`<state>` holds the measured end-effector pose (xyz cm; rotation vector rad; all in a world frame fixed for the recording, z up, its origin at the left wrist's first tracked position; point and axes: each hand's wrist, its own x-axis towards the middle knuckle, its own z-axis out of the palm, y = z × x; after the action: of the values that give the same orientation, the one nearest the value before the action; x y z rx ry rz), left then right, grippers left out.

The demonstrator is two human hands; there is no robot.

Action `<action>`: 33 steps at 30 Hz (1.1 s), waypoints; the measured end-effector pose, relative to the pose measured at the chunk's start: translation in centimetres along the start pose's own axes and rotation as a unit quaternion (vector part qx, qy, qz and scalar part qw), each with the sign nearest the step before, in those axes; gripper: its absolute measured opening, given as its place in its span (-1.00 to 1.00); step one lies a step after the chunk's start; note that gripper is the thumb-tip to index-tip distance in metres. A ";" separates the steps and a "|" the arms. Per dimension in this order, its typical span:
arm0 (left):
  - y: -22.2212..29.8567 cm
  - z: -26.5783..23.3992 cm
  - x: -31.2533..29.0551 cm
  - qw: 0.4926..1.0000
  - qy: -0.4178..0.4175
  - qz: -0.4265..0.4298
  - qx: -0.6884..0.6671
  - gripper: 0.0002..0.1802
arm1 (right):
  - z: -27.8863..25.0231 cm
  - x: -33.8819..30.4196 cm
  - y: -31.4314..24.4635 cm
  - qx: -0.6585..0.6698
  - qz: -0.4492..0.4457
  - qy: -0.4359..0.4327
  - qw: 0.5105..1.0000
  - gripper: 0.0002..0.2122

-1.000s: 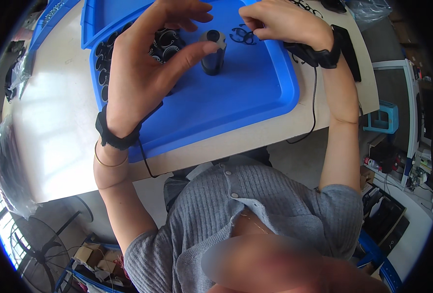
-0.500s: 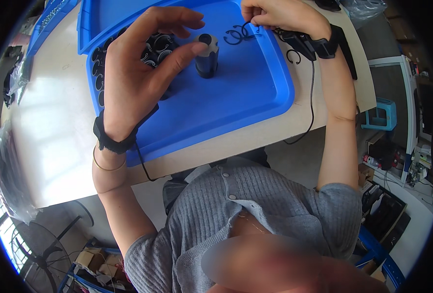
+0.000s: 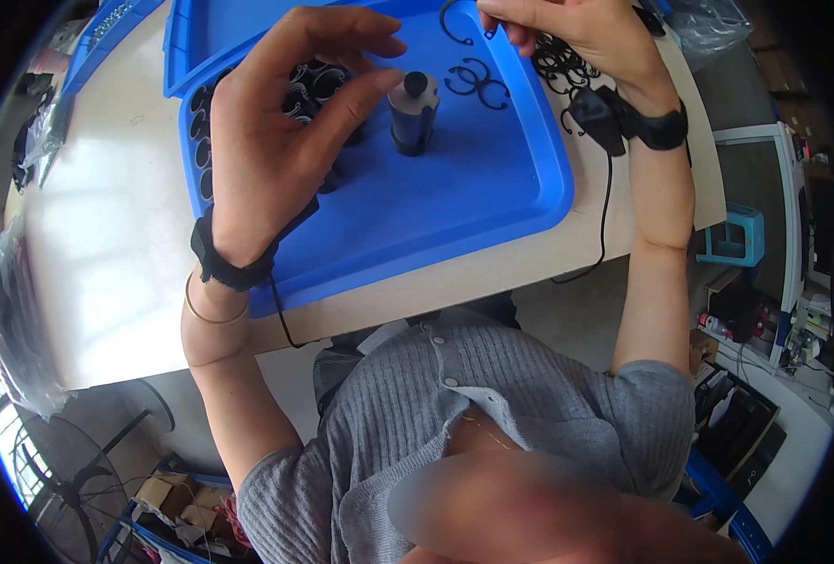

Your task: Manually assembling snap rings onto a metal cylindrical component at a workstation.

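My left hand (image 3: 271,132) is open over the left part of the blue tray (image 3: 408,261), thumb and fingers apart in a curve. Its thumb tip comes close to the top of a grey metal cylinder (image 3: 411,124) standing upright in the tray; whether they touch I cannot tell. A dark round piece (image 3: 416,83) sits on the cylinder's top. At the upper right, my right hand (image 3: 582,33) pinches a black snap ring (image 3: 447,26) near its open ends. A few more snap rings (image 3: 476,77) lie loose on the tray floor below it.
Many dark, round-ended parts (image 3: 201,127) stand along the tray's left side, partly behind my left hand. A pile of snap rings (image 3: 560,64) lies on the table by the tray's right rim. Cables (image 3: 609,202) trail from both wrist straps. A blue stool (image 3: 739,235) stands right.
My right hand has lifted a snap ring from the loose ones at the tray's right side. My left hand has kept its open curve beside the cylinder.
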<state>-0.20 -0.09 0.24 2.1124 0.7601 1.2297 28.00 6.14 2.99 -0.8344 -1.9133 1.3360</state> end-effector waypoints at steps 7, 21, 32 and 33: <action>0.6 -0.1 0.0 1.000 0.004 -0.015 0.022 -0.64 | 1.9 -0.5 -0.8 0.094 -0.025 -0.001 0.995 -0.77; -0.3 -0.3 -0.4 0.990 0.020 -0.070 -0.121 -0.61 | 3.6 -0.9 -0.6 0.106 0.028 -0.019 0.994 -0.77; 0.5 -0.2 -0.3 0.997 0.021 -0.058 -0.038 -0.83 | 4.1 -1.3 -0.5 0.101 -0.018 -0.010 0.995 -0.82; 0.5 -0.1 -0.3 0.999 0.026 -0.031 -0.032 -0.83 | 4.0 -1.4 -0.7 0.091 -0.009 -0.005 0.996 -0.81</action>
<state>-0.28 -0.60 0.48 1.9978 0.7939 1.2629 25.52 2.73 2.38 -0.7206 -1.7713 1.4800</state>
